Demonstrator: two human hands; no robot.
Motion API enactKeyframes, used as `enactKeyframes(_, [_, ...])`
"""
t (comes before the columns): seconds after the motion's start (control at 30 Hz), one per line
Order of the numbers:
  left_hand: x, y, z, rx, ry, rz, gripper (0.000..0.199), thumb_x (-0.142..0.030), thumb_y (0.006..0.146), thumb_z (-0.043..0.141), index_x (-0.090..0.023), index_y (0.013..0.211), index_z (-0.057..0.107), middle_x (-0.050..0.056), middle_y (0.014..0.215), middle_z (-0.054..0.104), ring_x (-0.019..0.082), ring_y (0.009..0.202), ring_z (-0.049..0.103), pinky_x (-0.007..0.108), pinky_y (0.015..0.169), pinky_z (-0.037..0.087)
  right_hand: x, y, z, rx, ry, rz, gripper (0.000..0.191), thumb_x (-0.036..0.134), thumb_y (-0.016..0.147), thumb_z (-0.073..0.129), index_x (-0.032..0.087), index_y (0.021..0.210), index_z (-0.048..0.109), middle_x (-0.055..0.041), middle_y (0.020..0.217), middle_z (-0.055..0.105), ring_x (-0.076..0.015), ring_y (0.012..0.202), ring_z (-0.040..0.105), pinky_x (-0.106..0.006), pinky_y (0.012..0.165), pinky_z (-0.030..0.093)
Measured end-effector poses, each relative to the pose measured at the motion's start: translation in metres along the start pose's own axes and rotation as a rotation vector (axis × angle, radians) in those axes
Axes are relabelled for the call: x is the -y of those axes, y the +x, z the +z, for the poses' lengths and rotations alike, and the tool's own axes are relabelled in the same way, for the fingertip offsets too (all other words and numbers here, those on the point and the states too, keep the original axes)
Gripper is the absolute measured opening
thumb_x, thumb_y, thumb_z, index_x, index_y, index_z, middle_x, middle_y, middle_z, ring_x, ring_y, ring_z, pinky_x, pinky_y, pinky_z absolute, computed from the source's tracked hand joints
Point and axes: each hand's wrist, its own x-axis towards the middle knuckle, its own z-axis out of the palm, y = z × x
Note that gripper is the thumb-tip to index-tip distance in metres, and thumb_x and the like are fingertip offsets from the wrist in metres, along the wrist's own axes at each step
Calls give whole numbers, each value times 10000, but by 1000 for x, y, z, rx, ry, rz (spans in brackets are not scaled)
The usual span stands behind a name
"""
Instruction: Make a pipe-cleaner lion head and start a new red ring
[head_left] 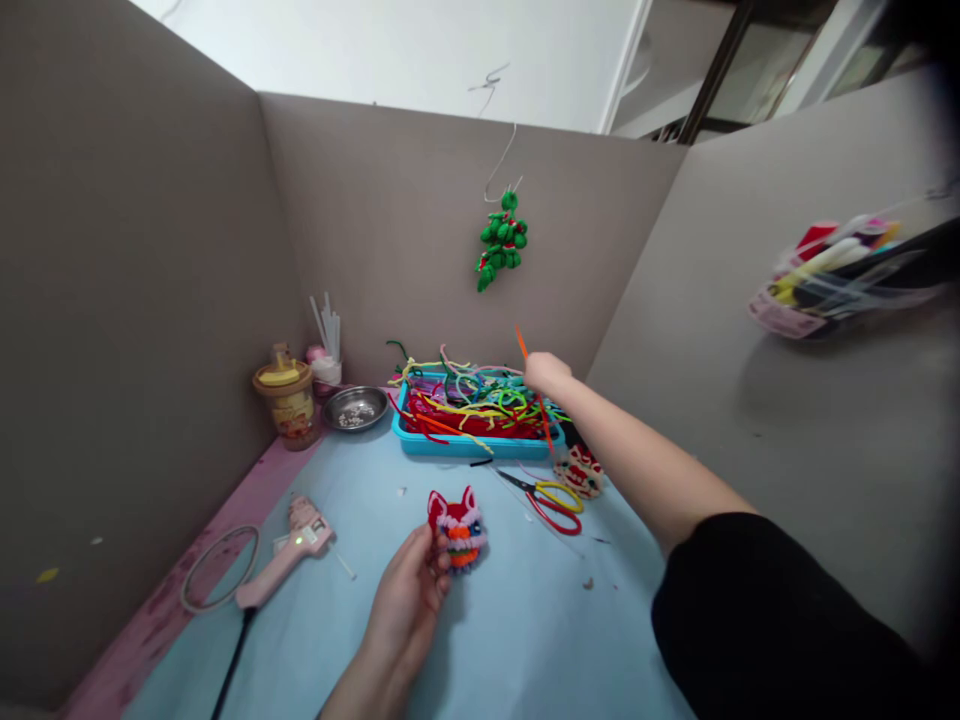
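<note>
My left hand (415, 585) is closed on a small fuzzy animal head (463, 532) with red pointed ears, pink trim and an orange middle, low over the blue table. Farther forward and right, my right hand (548, 374) pinches an orange pipe cleaner (521, 342), which sticks up above the fingers and also hangs below them. Behind and below that hand lies a blue tray (480, 447) heaped with coloured pipe cleaners (487, 400).
Scissors (551, 500) with red and yellow handles lie beside another fuzzy face (581, 472). At left are a pink glue gun (285, 565), a metal bowl (356, 409) and a lidded jar (289, 405). Green ornaments (502, 240) hang at the back panel; a pen holder (832, 280) hangs right.
</note>
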Motion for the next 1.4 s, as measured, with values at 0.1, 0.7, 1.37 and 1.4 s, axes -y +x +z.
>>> enactKeyframes(0.1, [0,0,1,-45,-14,10,79,-199,824,599,-123,839,588,15,703,591,62,516,517,158,428,379,25,3,-14,-141,-251,-255,276,212,754,653,115,1012,677,-201,1054,634,-299,1017,602,-357,828,456])
enactKeyframes(0.7, [5,-16,7,372,176,31,265,-278,719,739,-139,915,628,98,958,682,148,792,642,252,705,495,-16,-216,45,-60,72,-677,178,170,864,453,182,836,628,-53,812,649,-168,763,597,-244,670,394])
enactKeyframes(1.37, [23,0,8,299,331,223,268,-286,654,778,-133,794,608,26,702,634,104,605,575,225,598,463,-37,-245,111,-18,1019,-519,126,241,771,620,213,804,738,-43,784,675,-173,730,610,-296,694,470])
enactKeyframes(1.4, [24,1,7,285,342,254,278,-295,650,781,-137,797,606,11,686,622,98,592,569,221,589,460,-35,-247,113,-3,1070,-501,131,254,768,623,215,809,741,-42,784,667,-164,698,602,-289,660,472])
